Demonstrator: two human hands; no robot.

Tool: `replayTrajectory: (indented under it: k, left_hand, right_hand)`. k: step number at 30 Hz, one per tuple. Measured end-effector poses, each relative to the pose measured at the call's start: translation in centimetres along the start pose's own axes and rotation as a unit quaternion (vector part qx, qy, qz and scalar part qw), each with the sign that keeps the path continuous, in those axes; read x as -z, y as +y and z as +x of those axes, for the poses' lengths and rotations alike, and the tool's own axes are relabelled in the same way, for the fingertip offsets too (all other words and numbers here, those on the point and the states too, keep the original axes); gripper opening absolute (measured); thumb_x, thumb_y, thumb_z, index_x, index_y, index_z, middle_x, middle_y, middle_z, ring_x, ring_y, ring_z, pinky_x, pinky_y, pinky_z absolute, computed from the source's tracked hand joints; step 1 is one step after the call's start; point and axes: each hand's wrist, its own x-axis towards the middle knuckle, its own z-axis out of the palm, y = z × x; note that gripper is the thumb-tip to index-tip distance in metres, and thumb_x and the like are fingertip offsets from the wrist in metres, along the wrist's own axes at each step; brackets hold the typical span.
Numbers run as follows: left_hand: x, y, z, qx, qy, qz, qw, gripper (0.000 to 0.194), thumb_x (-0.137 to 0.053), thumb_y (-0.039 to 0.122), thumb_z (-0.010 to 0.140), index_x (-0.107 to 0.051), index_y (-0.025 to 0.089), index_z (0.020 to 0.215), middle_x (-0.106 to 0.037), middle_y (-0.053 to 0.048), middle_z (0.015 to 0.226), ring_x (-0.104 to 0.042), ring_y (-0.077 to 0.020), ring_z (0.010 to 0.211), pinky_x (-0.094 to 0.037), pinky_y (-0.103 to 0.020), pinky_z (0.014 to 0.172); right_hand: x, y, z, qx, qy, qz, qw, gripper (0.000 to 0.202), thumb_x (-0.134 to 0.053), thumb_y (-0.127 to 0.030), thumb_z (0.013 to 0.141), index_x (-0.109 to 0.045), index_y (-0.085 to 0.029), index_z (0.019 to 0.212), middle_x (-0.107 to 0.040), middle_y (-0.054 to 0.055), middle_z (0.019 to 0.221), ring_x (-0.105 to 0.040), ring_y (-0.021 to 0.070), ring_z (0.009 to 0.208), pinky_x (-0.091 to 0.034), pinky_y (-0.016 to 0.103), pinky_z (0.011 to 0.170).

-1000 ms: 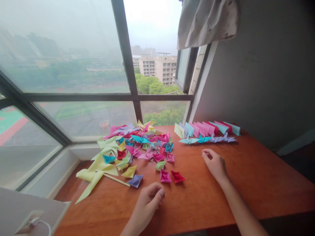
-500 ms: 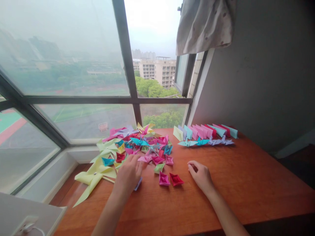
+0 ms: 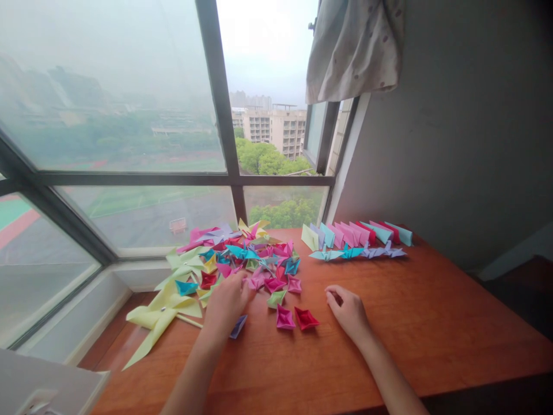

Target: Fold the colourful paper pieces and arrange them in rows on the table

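Observation:
My left hand (image 3: 228,304) reaches into a heap of folded paper, its fingers bent down and closed at the left end of a pink paper crane (image 3: 258,279); the fingertips are partly hidden. Beside that wrist lies a purple paper boat (image 3: 238,327). Resting on the table, my right hand (image 3: 347,311) is curled, thumb against finger, with nothing visible in it. Between the hands sit a green paper boat (image 3: 276,298), a magenta paper boat (image 3: 285,317) and a red paper boat (image 3: 306,319). A blue paper boat (image 3: 186,287) is left of my left hand.
Yellow paper pinwheels (image 3: 163,308) lie at the left of the wooden table (image 3: 415,334). At the back right, several paper cranes (image 3: 354,252) form a row before a line of standing folded papers (image 3: 348,233). A window frame (image 3: 194,180) borders the far edge.
My left hand has shifted slightly right against the heap, and the pink crane at its fingers seems to have moved a little with it. The right hand stays put; the view shifts slightly.

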Motion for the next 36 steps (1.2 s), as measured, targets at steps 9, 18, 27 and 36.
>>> replayTrajectory:
  k: [9,18,27,36]
  left_hand:
    - [0.9,-0.9,-1.2,0.034,0.124,-0.308,0.943,0.025,-0.056,0.034,0.086,-0.068,0.018,0.101,-0.073,-0.005,0.087,-0.068,-0.0191,0.074,-0.051,-0.026,0.067]
    - [2.8,1.8,-3.4,0.027,0.042,-0.508,0.86,0.023,-0.068,0.036,0.079,-0.07,0.017,0.092,-0.07,-0.005,0.081,-0.064,-0.0166,0.069,-0.05,-0.023,0.059]
    - [2.9,4.7,-4.3,0.031,-0.158,-0.601,0.783,0.031,-0.074,0.043,0.076,-0.069,0.015,0.089,-0.064,-0.003,0.073,-0.051,-0.0126,0.062,-0.039,-0.021,0.054]
    - [1.8,6.4,-4.6,0.045,-0.249,-0.672,0.696,0.038,-0.078,0.038,0.075,-0.066,0.016,0.104,-0.052,0.004,0.065,-0.041,-0.0087,0.057,-0.03,-0.02,0.052]
  right_hand:
    - [0.2,-0.3,0.1,-0.023,-0.002,0.036,0.999,0.026,-0.049,-0.038,0.087,-0.069,-0.021,0.088,-0.072,0.005,0.077,-0.067,0.0212,0.071,-0.05,0.031,0.069]
    - [0.9,-2.0,0.2,-0.049,0.01,0.125,0.991,0.034,-0.052,-0.047,0.087,-0.07,-0.018,0.092,-0.073,0.008,0.082,-0.067,0.0223,0.075,-0.051,0.031,0.071]
    - [2.3,-8.9,-0.8,-0.022,-0.207,0.295,0.932,0.039,-0.056,-0.051,0.088,-0.07,-0.015,0.093,-0.07,0.006,0.086,-0.063,0.0177,0.078,-0.049,0.027,0.07]
    - [1.2,-11.6,-1.7,-0.07,-0.347,0.445,0.823,0.036,-0.076,-0.046,0.076,-0.066,-0.014,0.091,-0.066,0.002,0.083,-0.063,0.014,0.075,-0.046,0.024,0.068]
